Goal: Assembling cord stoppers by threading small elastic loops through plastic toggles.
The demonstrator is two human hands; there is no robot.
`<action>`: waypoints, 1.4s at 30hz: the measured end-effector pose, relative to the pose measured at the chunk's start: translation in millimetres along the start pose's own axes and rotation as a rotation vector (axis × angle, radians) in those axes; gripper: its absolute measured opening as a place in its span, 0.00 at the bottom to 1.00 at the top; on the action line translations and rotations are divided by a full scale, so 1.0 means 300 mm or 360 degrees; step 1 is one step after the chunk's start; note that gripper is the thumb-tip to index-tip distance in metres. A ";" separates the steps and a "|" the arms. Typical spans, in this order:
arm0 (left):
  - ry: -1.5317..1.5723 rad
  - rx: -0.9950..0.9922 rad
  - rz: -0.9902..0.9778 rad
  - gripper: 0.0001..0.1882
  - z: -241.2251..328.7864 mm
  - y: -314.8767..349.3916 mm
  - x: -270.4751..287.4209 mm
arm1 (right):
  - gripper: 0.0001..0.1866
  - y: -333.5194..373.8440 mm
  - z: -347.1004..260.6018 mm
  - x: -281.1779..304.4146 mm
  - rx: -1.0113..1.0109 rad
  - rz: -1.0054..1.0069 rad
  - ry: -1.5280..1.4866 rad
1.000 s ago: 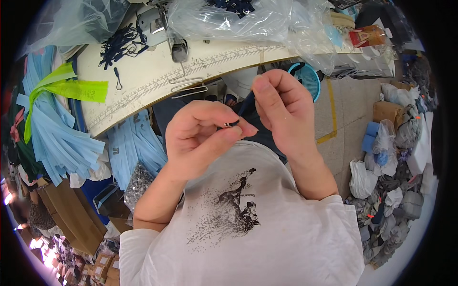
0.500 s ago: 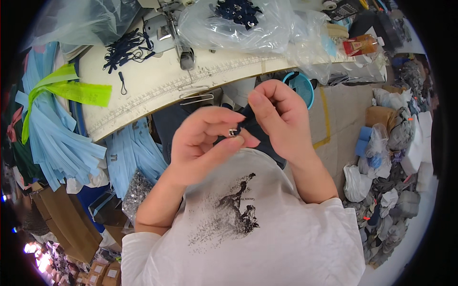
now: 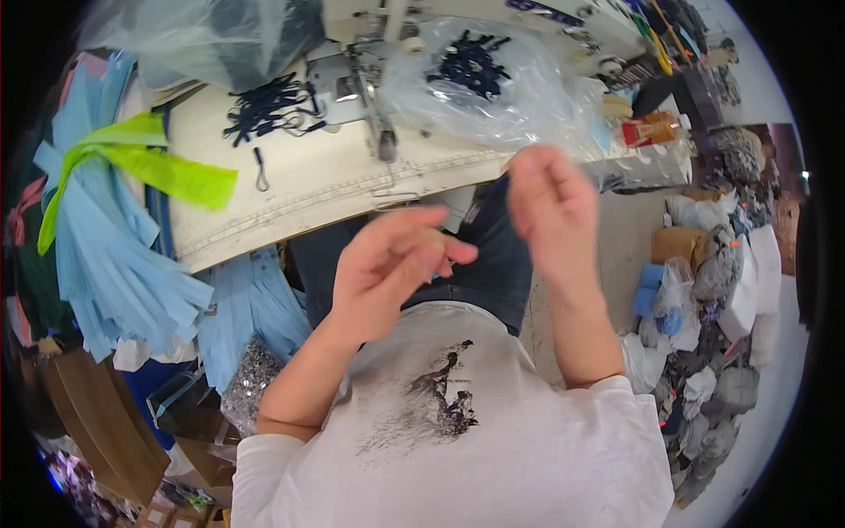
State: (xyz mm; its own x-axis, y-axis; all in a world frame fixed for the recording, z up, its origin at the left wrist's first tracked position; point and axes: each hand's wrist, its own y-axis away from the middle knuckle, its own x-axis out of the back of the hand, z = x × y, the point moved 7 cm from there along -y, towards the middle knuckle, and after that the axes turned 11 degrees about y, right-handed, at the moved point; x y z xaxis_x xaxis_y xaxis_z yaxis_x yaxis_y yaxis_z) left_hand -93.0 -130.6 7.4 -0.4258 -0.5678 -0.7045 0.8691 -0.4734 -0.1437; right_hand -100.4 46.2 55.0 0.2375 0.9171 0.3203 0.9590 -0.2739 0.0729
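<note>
My left hand point(image 3: 392, 277) is in front of my waist, thumb and fingers curled together with the index finger stretched forward. Whatever lies between those fingertips is hidden. Up and to the right, beyond the table's front edge, my right hand point(image 3: 553, 207) is smeared by motion, its fingers drawn together in a pinch. I cannot make out what it holds. On the white table point(image 3: 326, 189), left of the sewing machine point(image 3: 374, 114), lie a heap of navy cord loops point(image 3: 268, 107) and a single loop point(image 3: 260, 169). More small navy pieces point(image 3: 471, 66) rest on a clear plastic bag point(image 3: 537, 101).
Light blue fabric strips point(image 3: 114, 255) hang at the left under a neon green strip point(image 3: 176, 167). A bottle with a red label point(image 3: 656, 129) lies at the table's right end. Cardboard boxes point(image 3: 106, 422) stand lower left; grey bundles point(image 3: 726, 387) pile up at the right.
My hands have moved apart, the right rising slightly to the right. The small metal clip and dark piece seen at my left fingertips no longer show. The view has shifted, revealing more of the table.
</note>
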 end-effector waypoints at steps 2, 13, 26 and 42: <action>-0.0177 -0.0031 0.0254 0.16 0.011 -0.007 0.078 | 0.10 -0.088 -0.073 0.074 0.0115 0.0292 0.0139; -0.2595 -0.0288 0.0905 0.17 0.330 -0.127 0.419 | 0.10 0.054 0.169 -0.076 -0.0851 -0.0695 -0.1111; -0.2020 -0.0206 0.0784 0.08 0.293 -0.068 0.475 | 0.06 0.251 0.346 -0.102 -0.1018 -0.1007 -0.1302; 0.0511 0.0400 0.0705 0.09 -0.203 -0.018 -0.121 | 0.06 0.228 0.340 -0.002 -0.0923 -0.0963 -0.1630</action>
State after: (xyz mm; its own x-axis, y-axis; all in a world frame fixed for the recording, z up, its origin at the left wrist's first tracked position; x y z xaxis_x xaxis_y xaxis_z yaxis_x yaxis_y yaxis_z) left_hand -66.9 -66.3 -8.6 0.0946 -0.5340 -0.8402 0.8434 -0.4053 0.3526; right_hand -19.3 56.5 -36.7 0.0524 0.6700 -0.7405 0.8101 0.4051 0.4238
